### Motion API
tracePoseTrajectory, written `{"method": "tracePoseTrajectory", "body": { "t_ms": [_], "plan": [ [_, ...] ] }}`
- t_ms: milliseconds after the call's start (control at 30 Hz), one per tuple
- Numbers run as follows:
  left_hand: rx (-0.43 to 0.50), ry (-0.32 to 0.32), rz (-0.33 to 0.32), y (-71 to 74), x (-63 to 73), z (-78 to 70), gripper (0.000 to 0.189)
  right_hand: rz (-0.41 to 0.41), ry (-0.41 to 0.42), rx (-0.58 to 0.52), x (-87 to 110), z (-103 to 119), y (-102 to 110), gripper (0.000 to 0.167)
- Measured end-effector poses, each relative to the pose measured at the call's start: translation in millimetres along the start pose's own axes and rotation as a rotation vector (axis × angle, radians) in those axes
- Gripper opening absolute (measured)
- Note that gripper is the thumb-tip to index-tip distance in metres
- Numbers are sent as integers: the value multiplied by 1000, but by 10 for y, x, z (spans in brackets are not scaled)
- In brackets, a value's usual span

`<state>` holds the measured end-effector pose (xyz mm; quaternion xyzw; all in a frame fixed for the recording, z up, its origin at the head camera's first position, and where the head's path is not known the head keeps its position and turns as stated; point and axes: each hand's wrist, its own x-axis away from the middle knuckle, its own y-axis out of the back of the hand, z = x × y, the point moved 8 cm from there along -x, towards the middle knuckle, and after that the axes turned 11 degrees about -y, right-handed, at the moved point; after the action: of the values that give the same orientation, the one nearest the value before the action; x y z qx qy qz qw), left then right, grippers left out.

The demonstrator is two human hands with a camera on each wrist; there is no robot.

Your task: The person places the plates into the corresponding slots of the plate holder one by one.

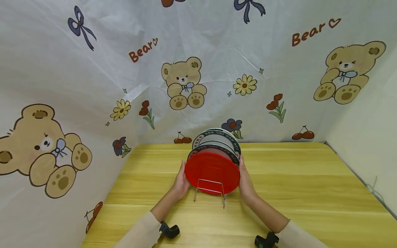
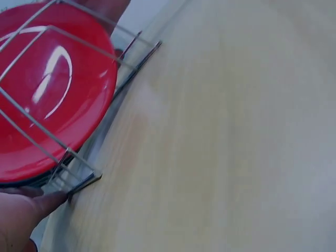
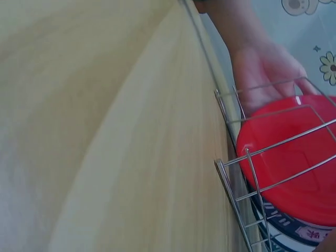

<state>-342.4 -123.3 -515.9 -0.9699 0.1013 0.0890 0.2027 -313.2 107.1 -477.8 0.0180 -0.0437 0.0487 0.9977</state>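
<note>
A round red plate (image 1: 211,170) stands on edge at the front of a thin wire rack (image 1: 223,201). Behind it are plates with dark lettered rims (image 1: 227,150), one overlapping another. My left hand (image 1: 181,184) touches the left side of the racked plates, fingers mostly straight and pointing away from me. On the opposite side, my right hand (image 1: 247,182) lies along the plates' edges with its fingers extended. In the left wrist view my left thumb (image 2: 51,202) is right at a foot of the rack. The far fingertips of both hands are hidden behind the plates.
The rack is on a wood-grain table (image 1: 294,179). A white cloth (image 1: 217,34) printed with bears and flowers hangs behind and to the left. A pale wall (image 1: 366,137) borders the right side, with a thin cable (image 1: 375,191) near the table edge.
</note>
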Motion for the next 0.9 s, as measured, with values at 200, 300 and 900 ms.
{"method": "tracePoseTrajectory", "body": {
  "t_ms": [200, 300, 900],
  "plan": [
    [16, -32, -46, -114, 100, 25, 78, 54, -24, -112, -75, -43, 76, 68],
    [11, -30, -60, -158, 151, 40, 76, 74, -36, -162, -94, -64, 98, 67],
    [18, -86, -103, -294, 275, -37, 64, 119, -71, -332, -18, -176, 82, 64]
  ]
}}
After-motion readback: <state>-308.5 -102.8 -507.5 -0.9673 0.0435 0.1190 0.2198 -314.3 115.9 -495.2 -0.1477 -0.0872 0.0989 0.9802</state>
